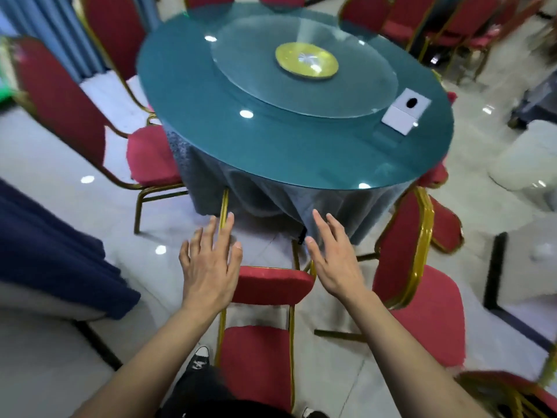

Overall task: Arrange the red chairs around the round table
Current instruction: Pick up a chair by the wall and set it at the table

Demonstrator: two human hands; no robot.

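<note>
A glossy tiled floor (75, 164) surrounds the round surface (301, 146). Directly below, a red chair (265, 327) stands short of it; left hand (208, 267) and right hand (337, 260) hover open, empty. Rigid metal frame, probably light: grip the padded backrest's top corners.

Bench (271, 152): centre, ahead of the person.
Turntable (304, 70): on the bench, middle.
Dish (306, 60): on the turntable's centre.
Box (405, 111): on the bench, right edge.
Near chair (265, 327): directly before the bench, between the hands.
Left chair (90, 122): left of the bench.
Right chair (422, 297): right of the near chair.
</note>
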